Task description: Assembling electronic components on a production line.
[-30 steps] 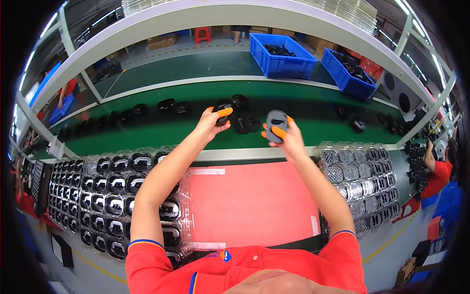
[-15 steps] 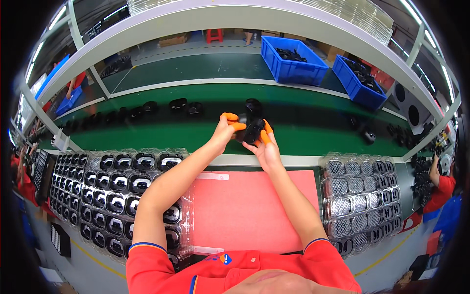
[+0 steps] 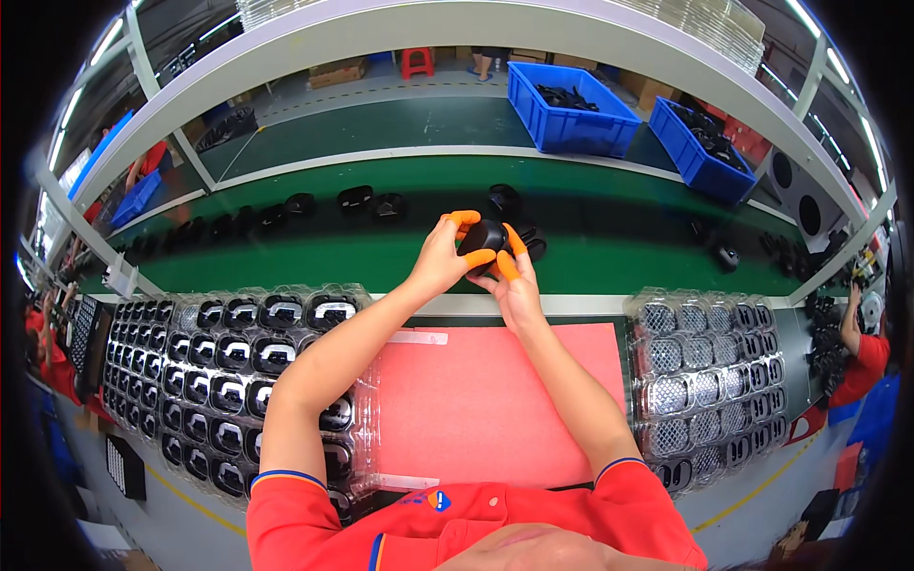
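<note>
Above the green conveyor belt [image 3: 400, 252], my two hands hold a rounded black plastic case [image 3: 486, 240]; its exact kind I cannot make out. My left hand [image 3: 446, 259] grips it from the left, with thumb and fingers in orange finger cots. From the right and below, my right hand [image 3: 517, 290] closes on it with orange-capped fingertips. Just beyond lies another black case [image 3: 505, 198] on the belt, and further black pieces [image 3: 536, 247] show beside my right fingers. Two more black cases [image 3: 355, 197] sit farther left.
A pink mat [image 3: 476, 400] lies between my forearms. Clear trays of black shells [image 3: 228, 390] stand left, and a clear tray of mesh-patterned and black parts [image 3: 709, 381] right. Blue bins [image 3: 576, 124] of black parts stand beyond the belt. An overhead shelf beam [image 3: 457, 43] crosses above.
The held case has turned, so a smooth, dark, rounded face now shows between my hands. My left fingers have shifted right and closer to my right hand.
</note>
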Available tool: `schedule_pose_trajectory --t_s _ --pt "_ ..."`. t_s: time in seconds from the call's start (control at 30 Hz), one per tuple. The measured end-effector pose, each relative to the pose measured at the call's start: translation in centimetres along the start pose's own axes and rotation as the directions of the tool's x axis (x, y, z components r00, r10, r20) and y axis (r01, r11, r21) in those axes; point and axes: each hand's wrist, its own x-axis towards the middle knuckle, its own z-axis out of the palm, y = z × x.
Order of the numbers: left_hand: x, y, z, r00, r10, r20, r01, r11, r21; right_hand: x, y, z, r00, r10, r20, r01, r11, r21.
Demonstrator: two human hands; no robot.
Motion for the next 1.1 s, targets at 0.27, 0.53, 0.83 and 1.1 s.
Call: schedule_pose_trajectory --t_s 0.27,0.53,0.83,1.1 --pt "-0.1 0.7 -0.5 0.993 0.11 0.041 -0.11 0.994 -0.004 0.0 0.2 0.0 0.999 -0.007 0.032 0.007 1.0 0.01" --pt "-0.1 1.8 -1.0 0.992 0.027 0.124 -0.021 0.999 -0.049 0.0 -0.6 -0.1 1.0 -0.01 0.028 0.014 0.99 -0.138" --pt "0.6 -0.6 -1.4 0.914 -0.387 0.125 0.356 0.613 -0.705 1.4 -0.6 -2.6 0.995 -0.051 -0.082 0.046 0.997 -0.057" --pt "3.3 -3.8 -4.4 0.747 -0.664 -0.017 0.586 0.67 -0.456 1.1 1.5 -2.8 0.993 -0.037 -0.115 -0.018 0.897 -0.441"
